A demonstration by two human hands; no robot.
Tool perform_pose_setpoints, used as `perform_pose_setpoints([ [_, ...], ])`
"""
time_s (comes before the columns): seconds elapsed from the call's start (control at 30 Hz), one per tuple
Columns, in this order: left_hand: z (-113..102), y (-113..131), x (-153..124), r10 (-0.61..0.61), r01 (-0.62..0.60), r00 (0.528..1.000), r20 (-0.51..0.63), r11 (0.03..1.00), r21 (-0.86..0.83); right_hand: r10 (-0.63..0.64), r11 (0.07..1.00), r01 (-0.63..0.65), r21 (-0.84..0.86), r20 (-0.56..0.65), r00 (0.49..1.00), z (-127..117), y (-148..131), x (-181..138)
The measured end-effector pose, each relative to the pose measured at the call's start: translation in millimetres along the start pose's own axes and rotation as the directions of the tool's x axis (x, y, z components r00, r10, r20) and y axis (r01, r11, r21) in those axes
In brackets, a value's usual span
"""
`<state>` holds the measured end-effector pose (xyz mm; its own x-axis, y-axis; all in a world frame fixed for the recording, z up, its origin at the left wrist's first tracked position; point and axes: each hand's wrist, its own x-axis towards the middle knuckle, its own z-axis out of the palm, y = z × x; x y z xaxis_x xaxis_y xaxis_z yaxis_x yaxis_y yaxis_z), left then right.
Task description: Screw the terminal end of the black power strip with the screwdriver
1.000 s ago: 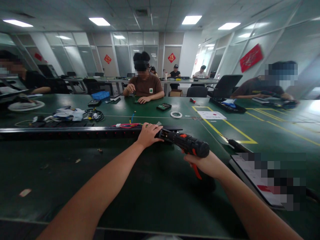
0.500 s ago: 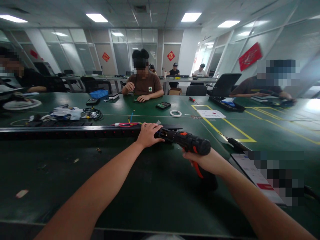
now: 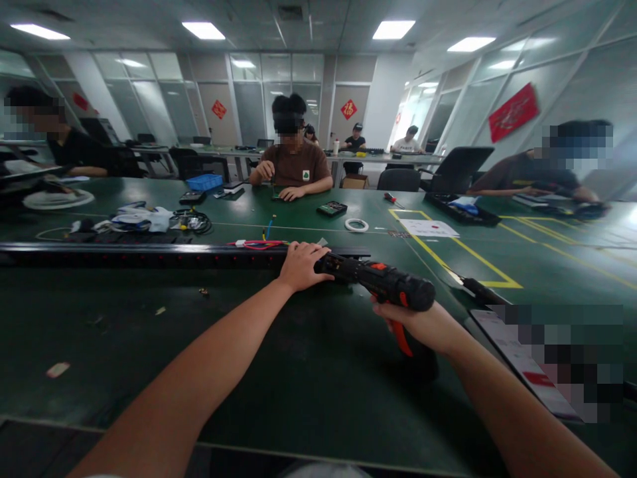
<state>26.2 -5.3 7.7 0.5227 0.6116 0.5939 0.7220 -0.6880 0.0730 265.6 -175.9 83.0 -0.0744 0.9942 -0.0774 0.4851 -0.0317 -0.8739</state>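
Note:
My left hand (image 3: 301,265) rests on the right end of a long black strip (image 3: 149,255) with red dots that lies across the green table (image 3: 249,372); its fingers curl over the strip. My right hand (image 3: 423,325) grips the handle of a black and orange electric screwdriver (image 3: 383,282), whose nose points left at the strip's end, right beside my left fingers. Red, blue and yellow wires (image 3: 261,242) lie just behind the strip.
A tangle of cables and white parts (image 3: 144,219) lies at the back left. A white tape ring (image 3: 356,225), a black meter (image 3: 332,208) and a paper sheet (image 3: 432,228) sit beyond. A blurred sheet (image 3: 522,358) lies at the right. Several people sit at the tables behind.
Both hands hold as before; the view has shifted slightly so hands, strip and screwdriver sit a little further right and lower in the picture.

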Motion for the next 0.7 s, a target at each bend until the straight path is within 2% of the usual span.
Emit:
perform_pose_setpoints([
  [0.33,2.1,-1.4,1.4,-0.018,0.018,1.0,0.015,0.999,-0.036,-0.002,0.999,0.001,0.037,0.002,1.0,-1.0,-4.7,-2.6],
  [0.5,3.3,-1.8,1.5,-0.005,0.005,1.0,0.002,0.999,-0.036,0.062,0.982,-0.06,0.18,-0.007,0.998,0.3,-4.9,-1.6],
  [0.7,2.0,0.2,1.0,-0.024,0.025,1.0,0.013,0.999,-0.029,0.077,0.954,-0.077,0.29,0.011,0.997,-0.2,3.8,1.5],
])
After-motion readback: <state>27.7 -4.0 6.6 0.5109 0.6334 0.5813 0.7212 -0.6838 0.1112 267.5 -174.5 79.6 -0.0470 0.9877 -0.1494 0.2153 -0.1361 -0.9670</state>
